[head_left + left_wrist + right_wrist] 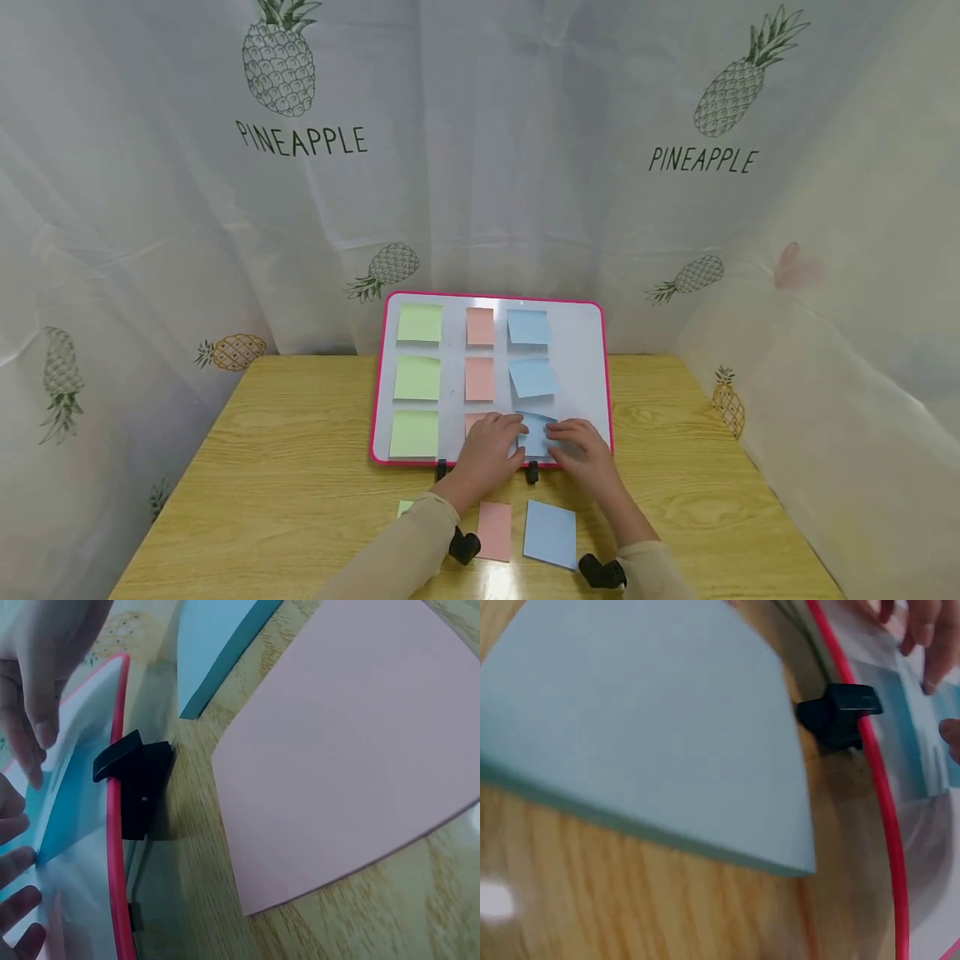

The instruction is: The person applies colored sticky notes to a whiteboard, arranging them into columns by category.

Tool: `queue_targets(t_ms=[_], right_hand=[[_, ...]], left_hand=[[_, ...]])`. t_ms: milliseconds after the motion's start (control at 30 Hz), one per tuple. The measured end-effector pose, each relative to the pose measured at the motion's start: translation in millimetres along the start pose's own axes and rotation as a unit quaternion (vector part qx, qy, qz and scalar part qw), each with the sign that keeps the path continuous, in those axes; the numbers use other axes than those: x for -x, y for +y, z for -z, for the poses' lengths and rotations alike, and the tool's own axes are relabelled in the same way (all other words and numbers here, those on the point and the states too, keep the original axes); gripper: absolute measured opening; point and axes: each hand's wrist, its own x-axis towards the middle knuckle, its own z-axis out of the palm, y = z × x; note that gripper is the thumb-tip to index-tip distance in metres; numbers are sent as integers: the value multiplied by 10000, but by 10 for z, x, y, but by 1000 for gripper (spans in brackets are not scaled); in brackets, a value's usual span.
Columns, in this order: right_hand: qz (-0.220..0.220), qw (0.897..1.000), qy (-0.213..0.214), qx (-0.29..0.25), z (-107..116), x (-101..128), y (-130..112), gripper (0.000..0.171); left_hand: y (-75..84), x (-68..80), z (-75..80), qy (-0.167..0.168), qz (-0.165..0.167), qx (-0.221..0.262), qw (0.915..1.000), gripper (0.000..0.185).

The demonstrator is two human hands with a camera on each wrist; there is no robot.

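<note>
Both forearms reach forward from the near table edge, sleeves beige, and the two hands meet at the bottom right part of the whiteboard. The left hand lies palm down with its fingers stretched toward 2 o'clock, their tips resting on the left edge of a blue sticky note. The right hand comes in from 5 o'clock, its fingers fairly straight and pressed flat on the note's right side. Neither hand curls round anything; both are spread flat on the paper. In the left wrist view the fingertips touch the blue paper just inside the pink frame.

The whiteboard stands tilted on two black clip feet on a wooden table. It carries three green notes in the left column, pink notes in the middle column, and two more blue notes at 12 o'clock from the hands. The lowest pink note is mostly hidden by the left hand.

On the table at 6 o'clock from the hands lie a pink pad and a blue pad, near each other but apart; a green pad peeks out beside the left sleeve. A pineapple-printed curtain hangs behind.

The blue sticky note sits at the bottom of the right column, directly under both sets of fingertips, its top edge lifting slightly off the board.
</note>
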Motion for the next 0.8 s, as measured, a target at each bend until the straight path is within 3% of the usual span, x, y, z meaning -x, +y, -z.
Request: queue_targets(t_ms=[67, 167, 333, 533, 800], right_hand=[[600, 9964, -45, 604, -19, -25, 33, 27], [1280, 9828, -82, 1328, -39, -52, 80, 30], [1989, 9627, -130, 1830, -32, -77, 137, 35], [2175, 9488, -343, 2266, -7, -98, 161, 46], [2012, 9448, -462, 2543, -10, -76, 216, 53]], left_hand=[[-2, -6, -8, 51, -112, -215, 9997, 26], [-5, -1, -26, 146, -277, -485, 9983, 28], [-12, 9, -69, 20, -429, -797, 9959, 34], [-31, 25, -111, -198, -684, -1118, 9912, 41], [-15, 52, -66, -491, -836, -1533, 9834, 55]])
